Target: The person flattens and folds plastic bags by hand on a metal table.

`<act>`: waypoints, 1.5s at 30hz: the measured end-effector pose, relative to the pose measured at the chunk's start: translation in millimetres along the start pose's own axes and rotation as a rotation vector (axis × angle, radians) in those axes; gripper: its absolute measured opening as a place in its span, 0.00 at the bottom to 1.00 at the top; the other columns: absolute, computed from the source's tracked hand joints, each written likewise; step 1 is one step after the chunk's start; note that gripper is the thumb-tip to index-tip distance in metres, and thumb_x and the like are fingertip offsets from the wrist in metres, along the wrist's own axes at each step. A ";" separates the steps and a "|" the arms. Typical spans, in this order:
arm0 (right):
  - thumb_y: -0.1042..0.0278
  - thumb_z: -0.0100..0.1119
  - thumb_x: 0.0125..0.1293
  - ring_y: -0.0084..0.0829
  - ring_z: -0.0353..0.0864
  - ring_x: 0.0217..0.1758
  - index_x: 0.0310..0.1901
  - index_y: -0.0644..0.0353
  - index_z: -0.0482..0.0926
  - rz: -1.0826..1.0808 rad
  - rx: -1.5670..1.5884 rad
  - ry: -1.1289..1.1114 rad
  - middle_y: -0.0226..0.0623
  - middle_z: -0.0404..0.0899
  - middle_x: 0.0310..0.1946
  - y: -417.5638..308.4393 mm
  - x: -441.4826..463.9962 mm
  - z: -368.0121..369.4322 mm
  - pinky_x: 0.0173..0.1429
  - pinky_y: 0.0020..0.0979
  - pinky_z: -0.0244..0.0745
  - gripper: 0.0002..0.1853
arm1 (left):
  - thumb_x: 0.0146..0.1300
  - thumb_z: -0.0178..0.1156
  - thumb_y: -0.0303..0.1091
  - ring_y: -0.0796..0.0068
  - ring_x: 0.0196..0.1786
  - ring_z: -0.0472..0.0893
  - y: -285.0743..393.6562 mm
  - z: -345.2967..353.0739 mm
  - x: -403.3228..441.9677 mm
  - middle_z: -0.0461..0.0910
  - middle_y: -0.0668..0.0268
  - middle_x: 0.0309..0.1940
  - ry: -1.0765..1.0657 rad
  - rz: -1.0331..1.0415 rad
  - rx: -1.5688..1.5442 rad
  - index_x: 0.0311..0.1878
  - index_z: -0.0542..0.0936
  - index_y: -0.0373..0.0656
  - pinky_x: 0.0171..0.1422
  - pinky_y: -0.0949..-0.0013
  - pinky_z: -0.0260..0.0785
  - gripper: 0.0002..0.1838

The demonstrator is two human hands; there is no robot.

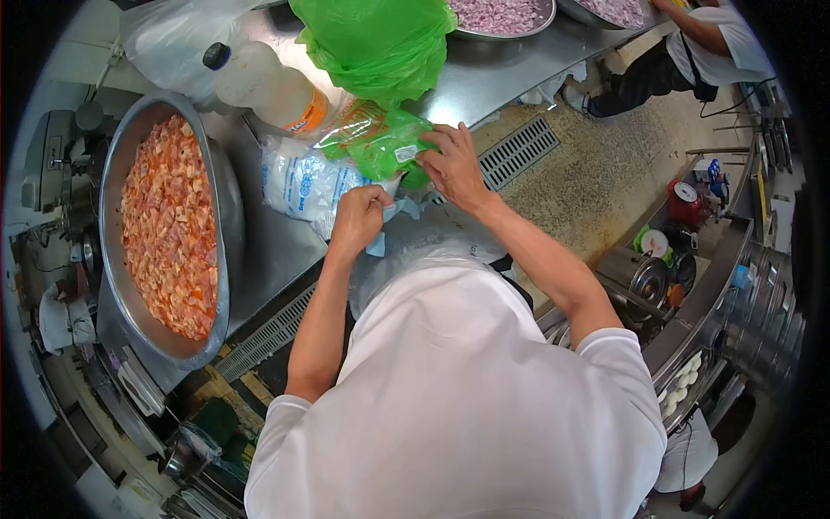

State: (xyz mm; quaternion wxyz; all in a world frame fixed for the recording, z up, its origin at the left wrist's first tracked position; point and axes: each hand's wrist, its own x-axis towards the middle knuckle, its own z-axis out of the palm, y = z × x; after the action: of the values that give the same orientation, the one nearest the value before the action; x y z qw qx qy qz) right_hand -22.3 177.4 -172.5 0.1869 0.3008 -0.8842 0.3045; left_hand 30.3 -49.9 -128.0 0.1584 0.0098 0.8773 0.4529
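Observation:
My left hand (359, 220) is closed beside the white plastic packet with blue print (298, 180), at the table's near edge. A bit of pale plastic shows at its fingertips; what it belongs to is not clear. To the right, my right hand (456, 170) has bent fingers on the edge of a green plastic packet (380, 143) with red print and a white barcode label. This packet lies partly over the white one. Just behind it sits a heap of bright green plastic bags (372, 43).
A large metal basin of cut, reddish seasoned meat (173, 233) stands at left. Beyond the packets are a dark-capped plastic bottle (272, 86) and clear plastic (177, 43). A bowl of chopped pinkish pieces (501, 16) is at the back. Another person (692, 52) stands at upper right.

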 end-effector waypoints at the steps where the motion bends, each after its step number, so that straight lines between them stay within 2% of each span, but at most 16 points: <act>1: 0.72 0.67 0.59 0.48 0.72 0.63 0.45 0.56 0.80 0.031 0.033 0.027 0.41 0.78 0.53 -1.6 1.0 -2.7 0.69 0.62 0.60 0.12 | 0.58 0.50 0.25 0.53 0.39 0.86 2.9 0.5 -2.9 0.86 0.46 0.34 0.022 0.020 -0.025 0.40 0.86 0.33 0.46 0.60 0.75 0.14; 5: 0.74 0.66 0.59 0.49 0.75 0.59 0.40 0.57 0.79 0.102 0.169 0.110 0.41 0.79 0.48 -7.3 6.4 -12.8 0.67 0.58 0.65 0.08 | 0.61 0.50 0.28 0.61 0.35 0.83 9.8 -0.9 -2.8 0.86 0.56 0.33 -0.039 -0.150 -0.183 0.41 0.85 0.32 0.44 0.64 0.74 0.16; 8: 0.74 0.66 0.59 0.49 0.76 0.57 0.39 0.59 0.78 0.114 0.220 0.180 0.41 0.79 0.46 -19.3 21.9 -20.9 0.65 0.56 0.67 0.07 | 0.68 0.52 0.39 0.73 0.28 0.78 2.1 15.2 2.9 0.83 0.64 0.28 -0.038 0.086 -0.368 0.44 0.85 0.35 0.33 0.69 0.69 0.18; 11: 0.74 0.67 0.58 0.48 0.76 0.56 0.39 0.60 0.78 0.022 0.222 0.110 0.42 0.79 0.45 -43.4 29.4 -51.5 0.63 0.55 0.69 0.08 | 0.72 0.49 0.58 0.85 0.23 0.67 41.1 8.8 -0.5 0.76 0.70 0.26 -0.204 -0.335 -0.954 0.51 0.81 0.39 0.23 0.77 0.54 0.28; 12: 0.74 0.67 0.58 0.48 0.76 0.55 0.39 0.60 0.78 -0.026 0.217 0.066 0.42 0.79 0.45 -51.3 26.1 -59.1 0.63 0.54 0.69 0.09 | 0.73 0.54 0.59 0.89 0.21 0.66 32.6 12.0 3.7 0.76 0.73 0.28 -0.246 -0.325 -1.009 0.54 0.78 0.45 0.21 0.80 0.50 0.25; 15: 0.74 0.69 0.58 0.48 0.76 0.57 0.42 0.60 0.81 -0.002 0.341 0.026 0.41 0.79 0.50 -60.5 2.8 -65.1 0.63 0.47 0.70 0.10 | 0.70 0.63 0.49 0.88 0.21 0.67 61.6 18.1 7.7 0.77 0.74 0.30 0.149 -0.350 -0.810 0.51 0.79 0.45 0.21 0.79 0.51 0.18; 20: 0.67 0.59 0.71 0.42 0.81 0.47 0.45 0.66 0.82 0.672 0.618 0.090 0.43 0.81 0.40 -47.8 -21.4 -67.0 0.54 0.39 0.75 0.10 | 0.66 0.69 0.45 0.79 0.41 0.81 77.3 -37.0 -29.7 0.84 0.69 0.42 0.381 -0.351 -0.728 0.55 0.80 0.45 0.36 0.71 0.72 0.20; 25: 0.55 0.54 0.78 0.26 0.78 0.39 0.46 0.67 0.82 1.013 1.164 -0.155 0.37 0.81 0.33 -48.6 -21.9 -36.6 0.46 0.32 0.73 0.19 | 0.68 0.68 0.45 0.83 0.30 0.78 79.1 -84.4 -47.5 0.83 0.70 0.38 0.500 -0.232 -0.768 0.55 0.79 0.44 0.28 0.77 0.64 0.19; 28: 0.51 0.53 0.78 0.23 0.75 0.37 0.46 0.66 0.83 0.801 0.897 -0.024 0.34 0.80 0.34 -52.2 -6.2 -34.8 0.43 0.31 0.71 0.21 | 0.70 0.65 0.43 0.86 0.23 0.72 77.9 -97.1 -56.9 0.83 0.69 0.36 0.514 -0.175 -0.782 0.55 0.79 0.43 0.24 0.78 0.60 0.18; 31: 0.51 0.52 0.78 0.23 0.74 0.37 0.47 0.66 0.82 0.592 1.072 -0.161 0.32 0.79 0.33 -51.7 14.0 -21.0 0.42 0.31 0.69 0.22 | 0.71 0.64 0.42 0.87 0.20 0.67 62.1 -108.3 -70.2 0.83 0.68 0.36 0.464 -0.154 -0.846 0.56 0.78 0.41 0.22 0.78 0.57 0.18; 33: 0.53 0.54 0.77 0.24 0.75 0.39 0.49 0.66 0.82 0.798 1.270 -0.200 0.34 0.80 0.36 -54.8 25.0 -4.3 0.45 0.31 0.70 0.21 | 0.71 0.65 0.42 0.86 0.22 0.69 57.3 -110.1 -73.7 0.82 0.69 0.36 0.445 -0.173 -0.830 0.58 0.77 0.41 0.23 0.78 0.58 0.19; 36: 0.57 0.59 0.75 0.24 0.77 0.40 0.51 0.66 0.82 0.820 1.519 -0.202 0.37 0.83 0.39 -62.6 44.4 -21.0 0.46 0.32 0.72 0.18 | 0.69 0.67 0.43 0.84 0.26 0.74 53.6 -97.4 -70.4 0.82 0.70 0.36 0.719 -0.281 -0.590 0.60 0.78 0.41 0.24 0.78 0.61 0.22; 37: 0.59 0.60 0.74 0.24 0.78 0.40 0.51 0.66 0.82 0.778 1.590 -0.192 0.39 0.84 0.39 -64.7 53.8 -35.9 0.46 0.32 0.73 0.17 | 0.68 0.68 0.44 0.82 0.30 0.75 38.4 -102.5 -72.0 0.82 0.69 0.37 0.617 -0.295 -0.548 0.59 0.78 0.41 0.29 0.76 0.64 0.23; 39: 0.61 0.63 0.71 0.26 0.80 0.39 0.51 0.66 0.83 0.711 1.200 -0.325 0.42 0.86 0.39 -52.9 55.9 -48.2 0.46 0.33 0.74 0.16 | 0.66 0.71 0.44 0.78 0.37 0.78 17.3 -115.4 -73.8 0.83 0.69 0.38 0.405 -0.324 -0.467 0.58 0.80 0.40 0.39 0.72 0.71 0.24; 43: 0.64 0.66 0.68 0.32 0.82 0.34 0.47 0.66 0.84 0.602 0.777 -0.335 0.47 0.86 0.35 -49.7 63.4 -83.0 0.42 0.36 0.76 0.14 | 0.67 0.69 0.41 0.76 0.39 0.77 49.4 -113.3 -73.6 0.83 0.66 0.36 0.811 -0.113 0.116 0.57 0.81 0.35 0.45 0.70 0.72 0.22; 45: 0.64 0.68 0.66 0.35 0.82 0.34 0.45 0.67 0.84 0.504 0.850 -0.256 0.49 0.85 0.35 -57.2 64.0 -83.7 0.42 0.36 0.76 0.14 | 0.68 0.67 0.37 0.79 0.38 0.78 80.1 -101.9 -70.2 0.84 0.64 0.35 0.702 -0.051 0.027 0.51 0.84 0.34 0.44 0.71 0.72 0.16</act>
State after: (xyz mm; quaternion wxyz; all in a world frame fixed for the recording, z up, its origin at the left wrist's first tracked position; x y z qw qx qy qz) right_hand -21.0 169.0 -52.9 -0.1410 0.1626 -0.7432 0.6336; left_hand 57.7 -94.6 9.8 -0.1419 -0.1662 0.8842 0.4129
